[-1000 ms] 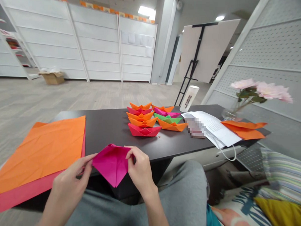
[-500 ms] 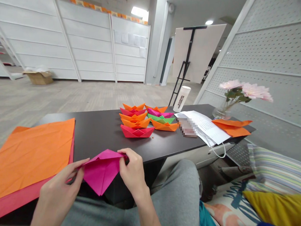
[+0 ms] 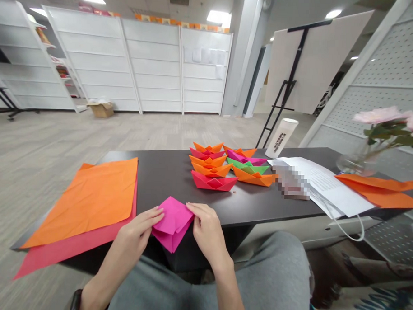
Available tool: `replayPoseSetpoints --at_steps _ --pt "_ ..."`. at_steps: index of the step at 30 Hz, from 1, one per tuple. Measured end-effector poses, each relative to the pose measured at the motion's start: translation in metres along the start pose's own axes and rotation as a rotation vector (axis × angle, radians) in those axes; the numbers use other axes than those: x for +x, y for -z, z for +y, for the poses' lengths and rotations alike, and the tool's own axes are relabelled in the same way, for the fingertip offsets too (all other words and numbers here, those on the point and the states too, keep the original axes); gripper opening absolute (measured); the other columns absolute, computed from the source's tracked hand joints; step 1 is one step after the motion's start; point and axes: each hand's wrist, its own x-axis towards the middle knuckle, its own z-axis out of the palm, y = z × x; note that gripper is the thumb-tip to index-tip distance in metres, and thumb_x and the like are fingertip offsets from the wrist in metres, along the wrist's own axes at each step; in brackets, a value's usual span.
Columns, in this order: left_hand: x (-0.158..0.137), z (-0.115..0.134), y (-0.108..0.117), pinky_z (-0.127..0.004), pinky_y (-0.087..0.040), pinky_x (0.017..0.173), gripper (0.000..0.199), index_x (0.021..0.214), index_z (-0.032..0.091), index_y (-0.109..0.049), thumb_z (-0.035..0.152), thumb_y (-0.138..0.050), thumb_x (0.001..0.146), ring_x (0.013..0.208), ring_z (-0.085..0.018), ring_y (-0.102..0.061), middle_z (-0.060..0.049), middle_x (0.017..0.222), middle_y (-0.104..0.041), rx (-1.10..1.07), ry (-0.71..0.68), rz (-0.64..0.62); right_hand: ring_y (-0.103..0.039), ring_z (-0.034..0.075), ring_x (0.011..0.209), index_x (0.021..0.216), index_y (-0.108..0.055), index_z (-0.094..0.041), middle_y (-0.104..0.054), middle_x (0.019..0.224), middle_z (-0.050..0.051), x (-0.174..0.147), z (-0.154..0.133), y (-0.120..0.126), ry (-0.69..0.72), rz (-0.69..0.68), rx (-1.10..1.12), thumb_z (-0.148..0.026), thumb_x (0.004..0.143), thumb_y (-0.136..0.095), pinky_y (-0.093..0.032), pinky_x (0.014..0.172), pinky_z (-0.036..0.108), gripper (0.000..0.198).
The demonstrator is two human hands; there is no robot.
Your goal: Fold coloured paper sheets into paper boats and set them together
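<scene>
A folded magenta sheet of paper [image 3: 173,219], roughly diamond-shaped, lies at the table's near edge with its lower point jutting past it. My left hand [image 3: 136,231] pinches its left corner, thumb beneath and fingers on top. At the right corner, my right hand [image 3: 207,227] grips the paper between thumb and fingers. Beyond them, several folded paper boats stand in two rows: a red boat [image 3: 214,181] at the front of the left row, an orange boat [image 3: 254,177] at the front of the right one, with a green boat [image 3: 248,167] behind it.
Large orange sheets [image 3: 96,201] lie over a red sheet [image 3: 61,254] at the table's left. On the right are a printed page [image 3: 330,184], folded orange paper [image 3: 378,190], a glass vase [image 3: 358,162] with flowers and a white cylinder [image 3: 281,137].
The magenta paper has been lowered and flattened onto the table edge; its raised top fold now lies down. Both hands stay on its corners. The view has swung left.
</scene>
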Motion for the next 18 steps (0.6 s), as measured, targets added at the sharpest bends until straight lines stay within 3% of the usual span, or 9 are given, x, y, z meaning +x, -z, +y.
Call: replayPoseSetpoints --at_steps 4,7,12,15,18 --pt "-0.001 -0.007 -0.009 -0.037 -0.055 0.100 0.039 0.113 0.020 -0.074 0.011 -0.041 0.094 0.118 -0.022 -0.067 -0.007 0.123 -0.073 0.033 -0.081 -0.083 -0.059 0.020 0.122 0.118 -0.072 -0.023 -0.070 0.127 0.004 0.000 0.001 0.000 0.122 -0.057 0.014 0.005 0.084 -0.043 -0.044 0.108 0.040 0.053" --pt "-0.003 -0.010 -0.012 -0.041 -0.055 0.101 0.041 0.113 0.019 -0.074 0.009 -0.040 0.093 0.122 -0.023 -0.064 -0.008 0.125 -0.072 0.092 -0.084 -0.114 -0.061 0.018 0.121 0.113 -0.075 -0.027 -0.072 0.122 0.002 -0.001 0.005 0.002 0.162 -0.150 0.004 0.004 0.084 -0.044 -0.043 0.107 0.041 0.051" --pt "-0.002 -0.006 -0.001 -0.044 -0.052 0.105 0.043 0.126 0.021 -0.066 0.008 -0.046 0.091 0.131 -0.025 -0.056 -0.007 0.136 -0.065 0.162 -0.166 -0.207 -0.057 0.019 0.128 0.119 -0.071 -0.028 -0.071 0.126 0.003 -0.004 0.009 0.009 0.174 -0.244 -0.042 0.000 0.086 -0.045 -0.030 0.117 0.049 0.051" --pt "0.001 -0.003 0.009 -0.041 -0.056 0.099 0.044 0.127 0.025 -0.066 0.007 -0.045 0.092 0.124 -0.024 -0.061 -0.008 0.134 -0.066 0.183 -0.251 -0.267 -0.053 0.018 0.133 0.125 -0.068 -0.026 -0.069 0.129 0.003 -0.004 0.009 0.013 0.213 -0.256 -0.048 0.001 0.084 -0.045 -0.024 0.120 0.049 0.054" --pt "0.001 0.000 0.014 -0.036 -0.060 0.090 0.044 0.122 0.024 -0.069 0.005 -0.042 0.093 0.109 -0.022 -0.069 -0.009 0.123 -0.071 0.204 -0.255 -0.287 -0.058 0.017 0.128 0.121 -0.070 -0.026 -0.069 0.128 0.002 -0.005 0.011 0.013 0.228 -0.261 -0.033 0.000 0.085 -0.045 -0.030 0.118 0.046 0.051"
